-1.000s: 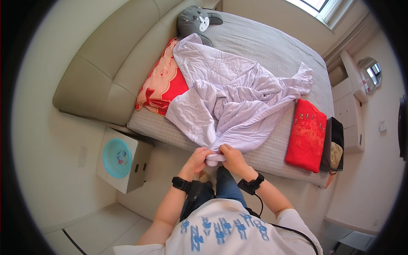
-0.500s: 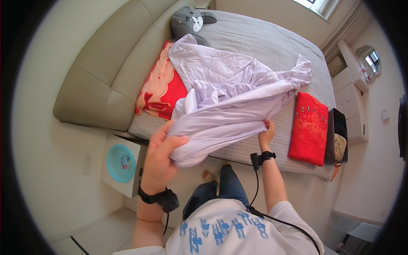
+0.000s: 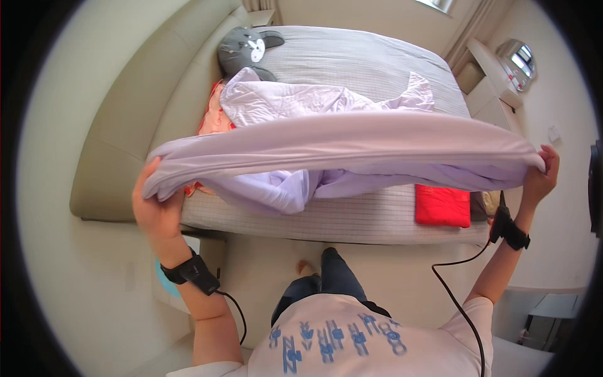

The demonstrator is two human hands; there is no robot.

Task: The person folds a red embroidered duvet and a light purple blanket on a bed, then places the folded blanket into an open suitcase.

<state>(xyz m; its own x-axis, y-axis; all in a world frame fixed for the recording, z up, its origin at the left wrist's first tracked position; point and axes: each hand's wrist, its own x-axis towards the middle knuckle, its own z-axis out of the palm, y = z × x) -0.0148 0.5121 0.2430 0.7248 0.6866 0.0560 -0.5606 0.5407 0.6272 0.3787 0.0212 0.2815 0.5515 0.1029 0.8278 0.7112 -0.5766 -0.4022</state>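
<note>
Lilac quilt [image 3: 339,141]: held edge runs left-right across mid-frame — left hand [image 3: 157,210] grips left end, right hand [image 3: 541,177] right end.

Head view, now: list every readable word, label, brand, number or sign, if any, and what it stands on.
No text reads clearly.
White fabric T-shirt: blue print, too stylised to read as words.
Red-and-pink fabric pillow: markings too small to read, partly hidden by the lilac fabric quilt.
</note>
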